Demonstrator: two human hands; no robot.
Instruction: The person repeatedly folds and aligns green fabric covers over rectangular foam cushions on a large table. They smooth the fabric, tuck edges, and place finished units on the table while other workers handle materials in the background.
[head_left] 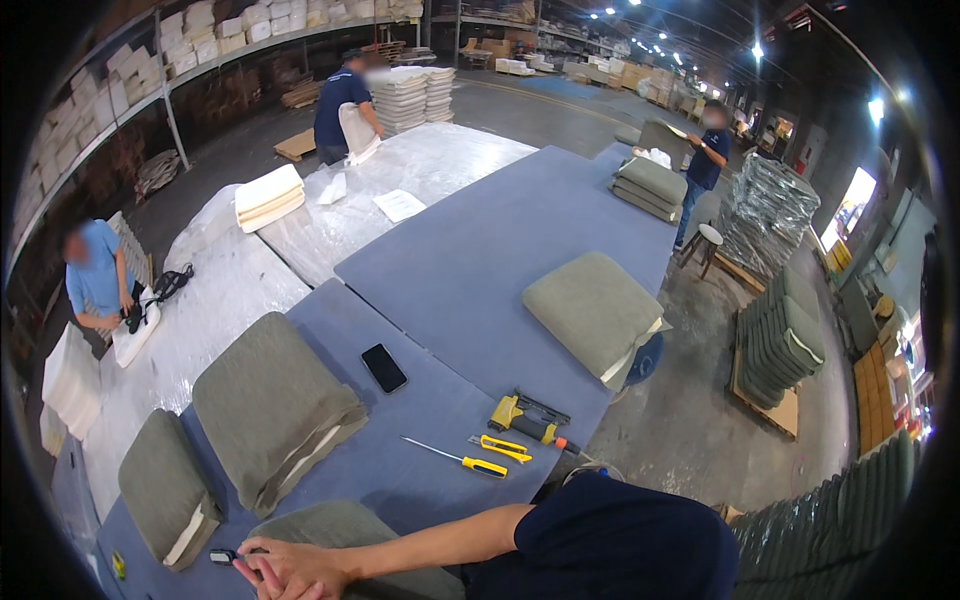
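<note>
My right arm reaches across the lower edge from a dark blue sleeve. My right hand [295, 572] is over the near edge of a grey-green cushion [335, 525], cut off by the picture's lower rim. Its fingers look bent and apart, with no held thing visible. Just beyond the fingertips lies a small black device with a pale face [223, 556]. Two more grey-green cushions, a large one [275, 410] and a smaller one [170, 490], rest beyond the hand, white filling showing at their open edges. I cannot make out my left hand.
On the blue-grey tabletop [450, 250] lie a phone [384, 369], a yellow-handled screwdriver [470, 462], a yellow utility knife [500, 447] and a staple gun [527, 416]. Another cushion [595, 315] sits at the right edge. Three people work around the tables; cushion stacks [780, 335] stand right.
</note>
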